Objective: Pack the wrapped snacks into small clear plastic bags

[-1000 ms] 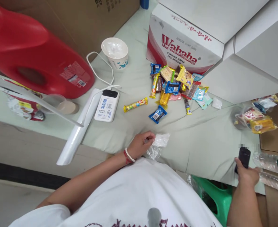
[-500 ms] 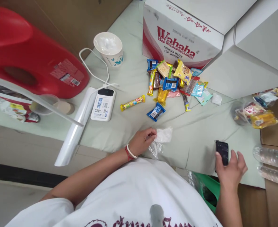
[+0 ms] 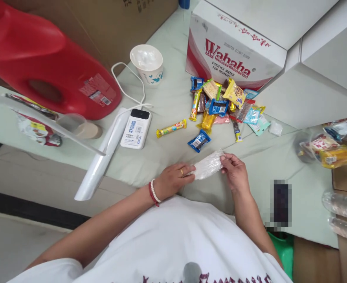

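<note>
A crumpled clear plastic bag [image 3: 208, 165] stretches between my two hands, just above the cloth near the front edge. My left hand [image 3: 175, 179], with a ring and bracelets, is closed on the bag's left end. At the other end, my right hand [image 3: 235, 169] pinches the bag between thumb and fingers. Beyond the bag lies a blue snack packet [image 3: 199, 140], and a yellow snack stick [image 3: 171, 128] sits to its left. A pile of wrapped snacks [image 3: 219, 106] spreads behind them. To the right of my right hand, a dark phone [image 3: 282, 202] appears blurred into blocks.
A Wahaha carton [image 3: 226, 51] backs the snack pile. On the left are a paper cup [image 3: 147, 65], a white power bank [image 3: 136, 129] with a cable, a clear film roll [image 3: 102, 157] and a red jug [image 3: 52, 67]. Bagged snacks [image 3: 329, 149] lie at right.
My right hand has left the phone and moved left to grip the bag's right end. The bag is now lifted and drawn out lengthwise between both hands. The view has shifted slightly.
</note>
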Demonstrator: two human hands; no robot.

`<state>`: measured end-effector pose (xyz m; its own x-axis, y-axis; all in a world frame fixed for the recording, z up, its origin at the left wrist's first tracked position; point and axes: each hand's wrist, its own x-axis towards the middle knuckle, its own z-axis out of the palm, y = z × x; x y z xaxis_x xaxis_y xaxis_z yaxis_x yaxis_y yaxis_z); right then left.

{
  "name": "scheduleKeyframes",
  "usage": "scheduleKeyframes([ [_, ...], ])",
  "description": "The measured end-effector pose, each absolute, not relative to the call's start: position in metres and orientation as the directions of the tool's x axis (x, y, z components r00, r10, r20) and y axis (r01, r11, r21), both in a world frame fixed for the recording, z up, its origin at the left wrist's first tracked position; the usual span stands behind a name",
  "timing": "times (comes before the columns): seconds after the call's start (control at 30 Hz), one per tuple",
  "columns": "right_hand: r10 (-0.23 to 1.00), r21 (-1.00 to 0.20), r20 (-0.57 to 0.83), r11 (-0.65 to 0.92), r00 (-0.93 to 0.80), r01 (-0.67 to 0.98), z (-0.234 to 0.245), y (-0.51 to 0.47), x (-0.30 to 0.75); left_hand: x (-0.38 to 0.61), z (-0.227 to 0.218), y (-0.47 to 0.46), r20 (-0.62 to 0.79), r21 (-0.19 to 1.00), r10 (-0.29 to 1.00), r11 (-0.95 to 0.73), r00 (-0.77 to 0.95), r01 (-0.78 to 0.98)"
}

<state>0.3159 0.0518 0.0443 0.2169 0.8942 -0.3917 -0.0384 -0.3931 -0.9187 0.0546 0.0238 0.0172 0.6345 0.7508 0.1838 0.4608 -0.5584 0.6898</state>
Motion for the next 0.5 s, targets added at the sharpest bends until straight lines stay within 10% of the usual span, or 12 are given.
scheduleKeyframes([
  [0.27,0.821,-0.937,-0.347,-0.32,0.453,-0.139,0.046,0.039,0.335,0.056,0.046,0.051,0.113,0.979,0.951,-0.155,0.288,0.13],
  [0.5,0.846,-0.946,-0.193,-0.294,0.496,0.133,0.045,0.023,0.362,0.114,0.065,0.106,0.028,0.948,0.971,0.049,0.236,-0.315],
])
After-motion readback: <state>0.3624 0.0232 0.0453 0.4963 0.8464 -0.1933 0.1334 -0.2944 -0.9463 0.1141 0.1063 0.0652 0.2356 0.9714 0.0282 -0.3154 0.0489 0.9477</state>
